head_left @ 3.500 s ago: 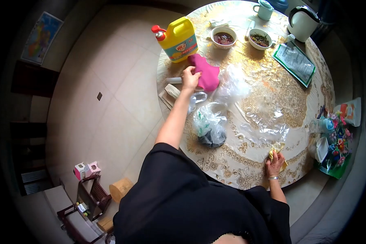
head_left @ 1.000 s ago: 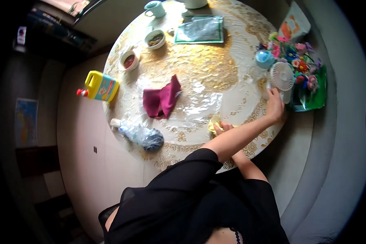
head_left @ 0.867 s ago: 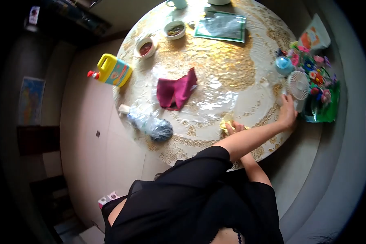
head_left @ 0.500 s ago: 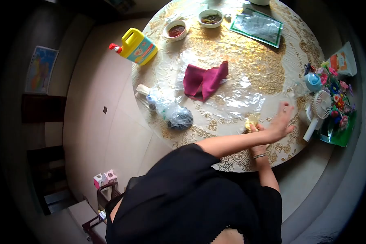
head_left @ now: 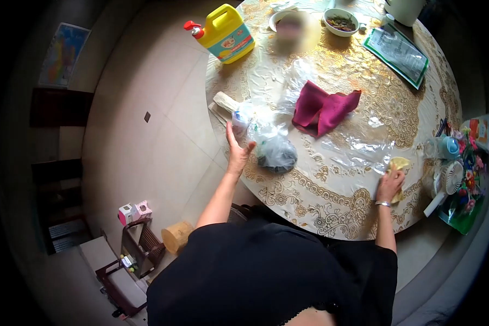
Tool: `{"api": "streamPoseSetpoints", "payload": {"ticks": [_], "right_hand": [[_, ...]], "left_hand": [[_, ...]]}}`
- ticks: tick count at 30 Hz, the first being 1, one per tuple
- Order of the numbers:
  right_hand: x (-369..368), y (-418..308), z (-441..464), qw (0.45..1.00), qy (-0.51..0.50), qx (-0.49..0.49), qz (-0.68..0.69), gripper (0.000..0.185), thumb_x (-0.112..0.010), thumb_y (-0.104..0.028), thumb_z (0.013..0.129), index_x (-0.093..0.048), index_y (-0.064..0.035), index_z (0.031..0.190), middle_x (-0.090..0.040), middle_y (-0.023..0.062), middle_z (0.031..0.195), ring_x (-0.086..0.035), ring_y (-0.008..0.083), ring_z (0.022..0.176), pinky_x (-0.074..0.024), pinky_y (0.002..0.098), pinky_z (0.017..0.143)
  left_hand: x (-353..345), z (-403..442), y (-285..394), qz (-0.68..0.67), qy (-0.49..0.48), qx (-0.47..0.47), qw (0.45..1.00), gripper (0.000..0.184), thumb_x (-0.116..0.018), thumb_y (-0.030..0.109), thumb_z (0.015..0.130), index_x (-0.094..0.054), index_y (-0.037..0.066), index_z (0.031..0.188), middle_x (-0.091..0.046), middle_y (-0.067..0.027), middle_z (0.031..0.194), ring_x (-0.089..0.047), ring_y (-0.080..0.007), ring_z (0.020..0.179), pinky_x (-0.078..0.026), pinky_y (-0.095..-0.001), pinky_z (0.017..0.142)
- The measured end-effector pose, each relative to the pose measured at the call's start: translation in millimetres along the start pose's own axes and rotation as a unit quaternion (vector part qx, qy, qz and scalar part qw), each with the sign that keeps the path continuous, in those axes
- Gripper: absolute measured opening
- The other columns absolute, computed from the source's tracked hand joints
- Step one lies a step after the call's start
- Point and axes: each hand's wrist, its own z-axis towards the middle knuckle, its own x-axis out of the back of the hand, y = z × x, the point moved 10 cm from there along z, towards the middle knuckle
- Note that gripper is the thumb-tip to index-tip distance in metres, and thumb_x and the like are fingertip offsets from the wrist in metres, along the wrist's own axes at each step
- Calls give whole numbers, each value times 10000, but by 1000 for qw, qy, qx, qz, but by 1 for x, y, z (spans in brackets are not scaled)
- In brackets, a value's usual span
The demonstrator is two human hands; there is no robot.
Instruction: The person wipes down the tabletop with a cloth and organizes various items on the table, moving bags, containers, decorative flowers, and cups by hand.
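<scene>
My left hand [head_left: 238, 154] is open, thumb and fingers apart, at the left edge of the round table. Just beyond it lies a clear plastic bag [head_left: 263, 127] with a dark bundle [head_left: 279, 157] inside; I cannot tell whether the fingers touch the bag. My right hand [head_left: 390, 186] presses a pale yellow cloth [head_left: 399, 163] against the tablecloth near the right edge. A clear plastic sheet [head_left: 358, 149] lies flat to the left of that cloth. Between the two hands, farther back, rests a crumpled maroon cloth [head_left: 325, 108].
A yellow jug [head_left: 228, 38] with a red pump stands at the table's left edge. Behind are a bowl of dark food [head_left: 340, 23], a blurred bowl and a green-edged packet [head_left: 399, 54]. A white handheld fan [head_left: 451, 178] and colourful flowers [head_left: 467, 163] stand at right.
My left hand has swung from the right side, where it crossed over my right arm, across to the plastic bag. My right hand keeps the yellow cloth. The camera view has shifted.
</scene>
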Motion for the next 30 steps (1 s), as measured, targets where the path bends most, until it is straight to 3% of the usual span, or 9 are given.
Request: {"api": "streamPoseSetpoints", "payload": {"ticks": [2,8,13,16,19,20,22,24,30], "right_hand": [[1,-49,-17,995,-25,92,-14,501,-544,-119,743,-443,-139,1234,-384,135,1034,-372,310,984,-314,429,909],[0,-58,-21,996,-56,69,17,563,-569,-75,704,-428,-149,1245,-374,121,1060,-365,308,992,-295,424,923],[-1,-53,-22,996,-51,68,-6,587,-582,-56,701,-409,-163,1252,-374,120,1062,-363,306,996,-292,422,934],[-3,-52,-23,996,-58,63,-14,587,-573,-60,705,-398,-163,1256,-374,119,1067,-365,308,1002,-291,423,942],[-6,-48,-23,997,-59,56,-9,579,-561,-69,709,-396,-164,1255,-372,122,1075,-365,313,1015,-292,425,947],[-6,-47,-23,996,-62,58,-3,572,-555,-74,710,-397,-164,1253,-371,123,1081,-364,316,1023,-294,427,947],[-5,-49,-22,997,-61,53,-4,565,-553,-77,710,-400,-164,1247,-371,125,1087,-364,318,1030,-295,429,948],[-2,-49,-25,997,-58,46,-8,559,-550,-79,710,-403,-164,1242,-372,126,1094,-364,320,1036,-297,432,948],[-1,-52,-22,997,-57,47,-15,577,-583,-72,690,-405,-163,1231,-364,127,1112,-359,321,1044,-311,433,943]], "left_hand": [[6,13,-17,-127,3,44,991,1078,-773,435,612,-130,26,1375,-211,-204,1353,-215,-318,1268,-205,-407,1050],[-1,42,-42,182,-40,-3,983,902,-758,143,628,-231,44,1353,-378,-125,1247,-389,-287,1141,-293,-427,985],[-29,28,12,120,-159,55,978,773,-762,69,605,-381,131,1274,-434,-77,1152,-454,-239,1093,-449,-363,929],[-42,18,27,82,-265,-18,961,791,-734,101,653,-333,136,1333,-375,-98,1315,-367,-243,1221,-332,-374,1037],[-16,52,20,42,-268,17,962,697,-668,77,712,-352,131,1331,-348,-102,1359,-322,-244,1262,-268,-376,1068],[-6,68,27,140,-240,-35,960,633,-624,58,732,-382,126,1313,-353,-105,1355,-319,-250,1265,-274,-378,1063],[1,99,26,235,-215,-89,944,575,-579,38,752,-411,121,1296,-359,-109,1351,-317,-256,1267,-280,-380,1057],[-19,104,26,514,-191,-336,766,509,-488,3,759,-456,108,1255,-440,-128,1257,-378,-269,1215,-302,-374,1042],[-24,124,-10,511,-297,-252,766,244,-470,-51,709,-573,58,902,-520,-108,939,-493,-283,955,-432,-373,852]]}}
